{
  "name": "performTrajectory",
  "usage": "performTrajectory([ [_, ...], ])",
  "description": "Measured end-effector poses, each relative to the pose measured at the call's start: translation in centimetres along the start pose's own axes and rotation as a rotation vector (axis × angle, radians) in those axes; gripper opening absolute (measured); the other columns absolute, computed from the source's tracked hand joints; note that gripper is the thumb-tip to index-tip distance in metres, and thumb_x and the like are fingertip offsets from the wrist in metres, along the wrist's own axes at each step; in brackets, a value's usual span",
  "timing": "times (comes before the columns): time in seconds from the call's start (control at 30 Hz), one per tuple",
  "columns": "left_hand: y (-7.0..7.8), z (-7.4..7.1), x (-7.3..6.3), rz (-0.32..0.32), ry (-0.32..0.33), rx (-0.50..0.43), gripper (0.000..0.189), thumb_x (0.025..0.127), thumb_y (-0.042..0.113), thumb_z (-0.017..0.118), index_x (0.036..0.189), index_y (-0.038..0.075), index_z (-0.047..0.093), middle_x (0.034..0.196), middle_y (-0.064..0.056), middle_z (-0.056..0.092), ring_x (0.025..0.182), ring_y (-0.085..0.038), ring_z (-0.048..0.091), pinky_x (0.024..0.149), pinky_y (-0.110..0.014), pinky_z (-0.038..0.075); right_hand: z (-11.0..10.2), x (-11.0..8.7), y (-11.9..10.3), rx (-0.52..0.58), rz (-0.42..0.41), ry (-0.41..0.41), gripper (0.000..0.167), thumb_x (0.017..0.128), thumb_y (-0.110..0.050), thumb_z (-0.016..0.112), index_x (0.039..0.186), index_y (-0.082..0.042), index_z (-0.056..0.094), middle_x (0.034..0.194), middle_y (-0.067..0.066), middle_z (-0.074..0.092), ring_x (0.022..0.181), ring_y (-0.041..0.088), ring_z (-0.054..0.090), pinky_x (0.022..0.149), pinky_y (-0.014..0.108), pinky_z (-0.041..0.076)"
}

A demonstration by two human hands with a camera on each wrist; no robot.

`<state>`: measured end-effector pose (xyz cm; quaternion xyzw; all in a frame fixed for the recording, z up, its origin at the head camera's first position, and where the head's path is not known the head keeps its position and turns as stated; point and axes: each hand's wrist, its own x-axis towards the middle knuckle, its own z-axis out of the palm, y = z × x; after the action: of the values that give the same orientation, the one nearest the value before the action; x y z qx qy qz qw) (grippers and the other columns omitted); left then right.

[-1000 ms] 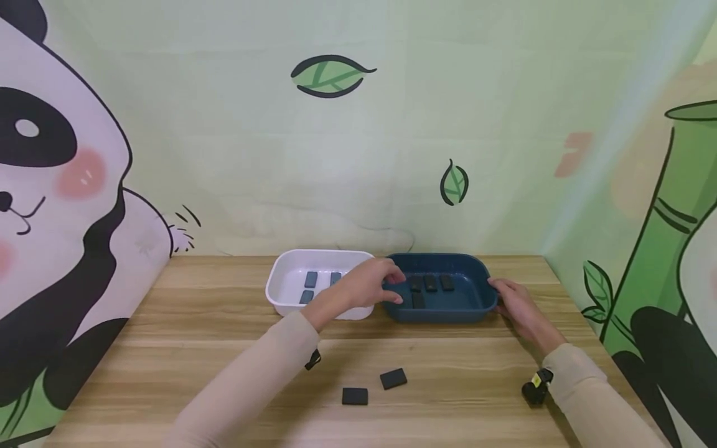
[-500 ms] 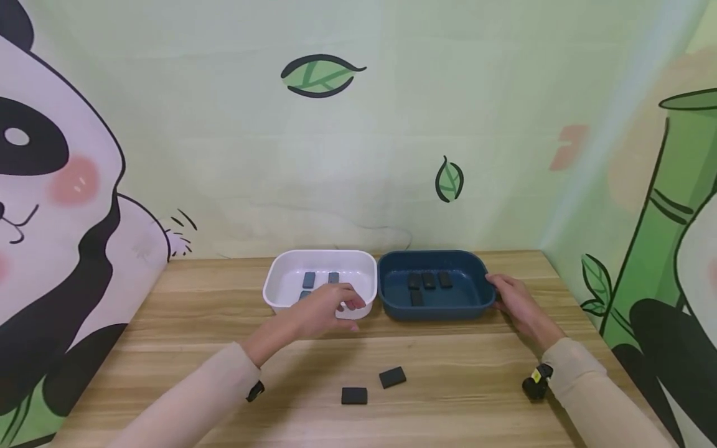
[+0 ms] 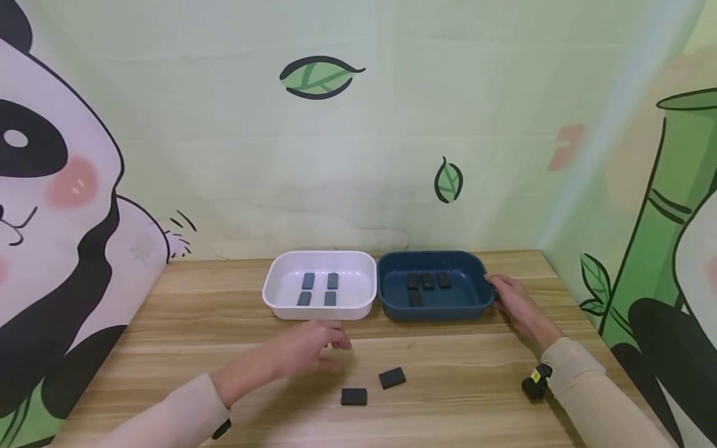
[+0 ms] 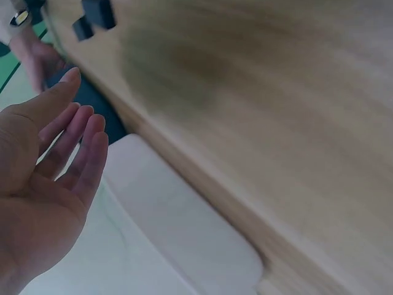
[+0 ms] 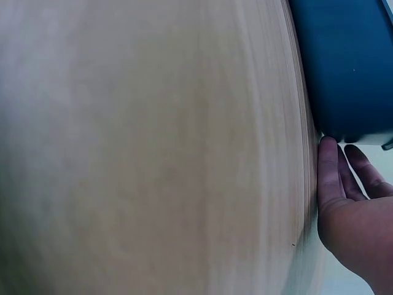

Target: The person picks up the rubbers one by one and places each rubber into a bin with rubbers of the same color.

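My left hand (image 3: 305, 350) is over the table in front of the white bin, fingers loosely bent, with nothing in it; the left wrist view shows its bare palm and apart fingers (image 4: 92, 153). My right hand (image 3: 518, 305) touches the right end of the dark blue bin (image 3: 437, 313), its fingers (image 5: 330, 166) stretched against the wall. Two black rectangular blocks, one straight (image 3: 354, 396) and one turned askew (image 3: 392, 378), lie on the table to the right of my left hand. Several black blocks (image 3: 427, 281) lie inside the blue bin.
The white bin (image 3: 319, 313) stands close beside the blue one, with several blue-grey blocks (image 3: 333, 280) in two rows. Both bins are near the back edge of the wooden table (image 3: 448, 398). A printed cloth backdrop (image 3: 235, 155) rises behind.
My left hand has come back empty from over the blue bin, past the white bin, towards the front left. My right hand stays at the blue bin, which has shifted slightly left in view.
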<state>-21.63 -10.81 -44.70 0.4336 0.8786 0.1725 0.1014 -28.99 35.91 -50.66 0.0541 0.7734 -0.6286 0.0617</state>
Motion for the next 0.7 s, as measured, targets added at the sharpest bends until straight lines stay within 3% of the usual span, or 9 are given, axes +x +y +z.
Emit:
performTrajectory([
  [0.2, 0.1, 2.0, -0.8, 0.071, -0.02, 0.059, 0.036, 0.085, 0.015, 0.09, 0.118, 0.011, 0.076, 0.112, 0.004, 0.07, 0.105, -0.01, 0.066, 0.096, -0.029, 0.056, -0.1, -0.1, 0.0, 0.007, -0.004, 0.007, 0.061, 0.113, -0.037, 0.046, 0.15, 0.012, 0.045, 0.137, 0.015, 0.055, 0.101, 0.0, 0.058, 0.085, 0.018, 0.056],
  [0.5, 0.8, 3.6, -1.2, 0.026, -0.074, 0.032, 0.038, 0.085, 0.018, 0.091, 0.12, 0.017, 0.075, 0.114, 0.009, 0.067, 0.103, -0.003, 0.061, 0.096, -0.025, 0.055, -0.1, -0.3, 0.1, 0.021, 0.015, 0.006, 0.063, 0.113, -0.039, 0.047, 0.152, 0.011, 0.044, 0.145, 0.02, 0.051, 0.1, -0.002, 0.059, 0.085, 0.018, 0.056],
  [0.7, 0.9, 4.0, -1.1, 0.056, -0.058, 0.037, 0.039, 0.086, 0.021, 0.09, 0.121, 0.019, 0.075, 0.116, 0.011, 0.067, 0.106, -0.001, 0.061, 0.098, -0.024, 0.054, 0.1, -0.2, -0.2, -0.003, 0.018, 0.004, 0.066, 0.113, -0.042, 0.045, 0.154, 0.01, 0.042, 0.151, 0.024, 0.047, 0.105, 0.002, 0.057, 0.086, 0.017, 0.055],
])
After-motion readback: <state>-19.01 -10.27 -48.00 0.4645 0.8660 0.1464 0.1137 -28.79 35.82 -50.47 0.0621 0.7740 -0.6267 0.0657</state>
